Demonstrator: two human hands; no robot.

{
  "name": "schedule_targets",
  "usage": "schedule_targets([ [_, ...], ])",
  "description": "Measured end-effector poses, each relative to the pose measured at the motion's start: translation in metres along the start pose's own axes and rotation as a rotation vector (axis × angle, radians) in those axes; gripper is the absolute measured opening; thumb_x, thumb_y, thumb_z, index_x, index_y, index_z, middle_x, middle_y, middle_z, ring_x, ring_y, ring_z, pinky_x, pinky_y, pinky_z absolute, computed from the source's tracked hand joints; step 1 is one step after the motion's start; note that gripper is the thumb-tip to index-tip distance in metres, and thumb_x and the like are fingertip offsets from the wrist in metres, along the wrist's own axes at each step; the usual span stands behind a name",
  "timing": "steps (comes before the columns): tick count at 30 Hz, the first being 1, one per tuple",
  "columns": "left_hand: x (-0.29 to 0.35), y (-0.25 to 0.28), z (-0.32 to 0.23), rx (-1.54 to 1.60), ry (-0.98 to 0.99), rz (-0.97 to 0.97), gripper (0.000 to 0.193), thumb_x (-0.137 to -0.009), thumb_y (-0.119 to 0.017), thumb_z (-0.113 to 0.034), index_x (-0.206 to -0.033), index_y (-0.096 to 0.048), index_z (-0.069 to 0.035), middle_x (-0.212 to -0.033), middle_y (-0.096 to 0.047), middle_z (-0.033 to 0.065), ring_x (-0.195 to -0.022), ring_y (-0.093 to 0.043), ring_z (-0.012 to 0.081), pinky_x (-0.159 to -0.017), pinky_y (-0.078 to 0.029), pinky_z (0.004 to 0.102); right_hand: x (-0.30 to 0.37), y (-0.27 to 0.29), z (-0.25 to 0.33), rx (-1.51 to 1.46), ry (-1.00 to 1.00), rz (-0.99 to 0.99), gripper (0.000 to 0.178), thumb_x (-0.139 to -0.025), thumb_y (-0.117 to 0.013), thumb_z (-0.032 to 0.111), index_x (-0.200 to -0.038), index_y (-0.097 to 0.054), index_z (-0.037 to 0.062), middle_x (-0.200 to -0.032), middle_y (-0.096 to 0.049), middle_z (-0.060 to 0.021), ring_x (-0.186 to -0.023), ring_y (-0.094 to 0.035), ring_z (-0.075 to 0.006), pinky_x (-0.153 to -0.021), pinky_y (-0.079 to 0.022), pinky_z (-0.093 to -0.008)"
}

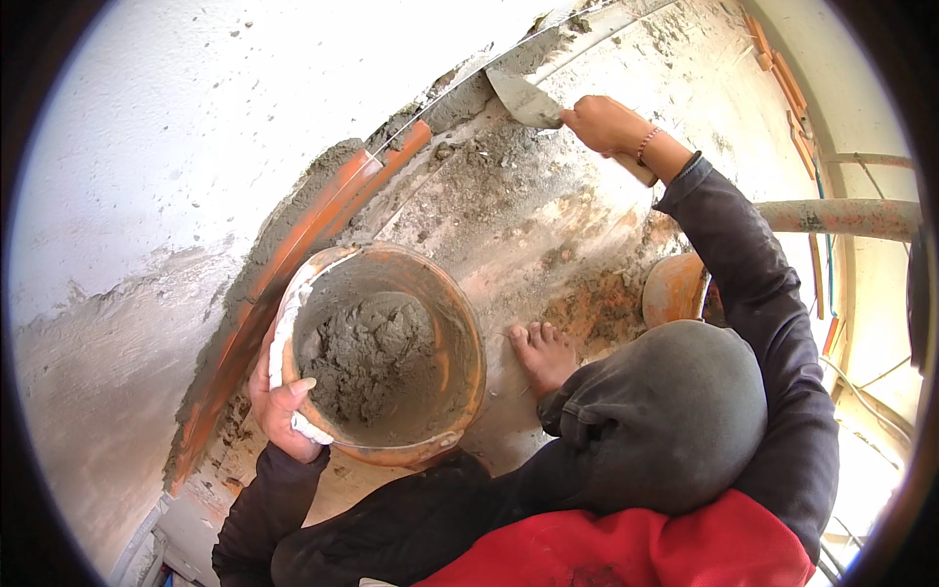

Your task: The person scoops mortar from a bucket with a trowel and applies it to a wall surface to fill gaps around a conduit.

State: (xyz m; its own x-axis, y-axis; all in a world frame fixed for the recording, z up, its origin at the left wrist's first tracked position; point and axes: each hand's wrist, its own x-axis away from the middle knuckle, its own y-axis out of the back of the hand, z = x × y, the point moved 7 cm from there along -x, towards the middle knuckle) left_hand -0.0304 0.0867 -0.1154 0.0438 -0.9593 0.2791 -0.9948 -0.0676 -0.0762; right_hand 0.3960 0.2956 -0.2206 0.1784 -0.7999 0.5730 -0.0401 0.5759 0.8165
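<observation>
My left hand (pixel 282 399) is closed over the left rim of an orange bucket (pixel 471 328), thumb on top where a white wrapping runs along the edge. Grey wet mortar (pixel 377 352) is heaped inside the bucket. At the upper middle, my right hand (pixel 608 127) grips a pointing trowel (pixel 526 102) by its handle. The trowel's blade points left, its tip at the mortar joint along the base of the white wall. Orange tile strips (pixel 293 249) lie in mortar along that wall, left of the bucket. A taut string (pixel 416 115) runs along the joint.
A bare foot (pixel 544 360) and a bent knee in dark cloth (pixel 675 421) are close to the bucket. Behind the knee stands another orange container (pixel 675 289). A stained pipe (pixel 841 216) crosses at right; orange strips (pixel 782 78) lie along the far right edge.
</observation>
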Motion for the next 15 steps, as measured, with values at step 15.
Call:
schedule_targets([
  [15,0.000,0.000,0.002,0.049,0.018,-0.026,0.072,-0.071,-0.051,-0.023,-0.133,-0.042,0.011,-0.126,-0.055,0.0217,-0.114,-0.056,0.0281,-0.100,-0.041,0.0362,-0.019,0.032,-0.118,-0.011,-0.222,-0.245,0.044,-0.096,-0.043,0.037,-0.097,-0.065,-0.0009,-0.091,-0.068,-0.0180,-0.081,-0.066,-0.0317,-0.074,-0.053,-0.0425],
])
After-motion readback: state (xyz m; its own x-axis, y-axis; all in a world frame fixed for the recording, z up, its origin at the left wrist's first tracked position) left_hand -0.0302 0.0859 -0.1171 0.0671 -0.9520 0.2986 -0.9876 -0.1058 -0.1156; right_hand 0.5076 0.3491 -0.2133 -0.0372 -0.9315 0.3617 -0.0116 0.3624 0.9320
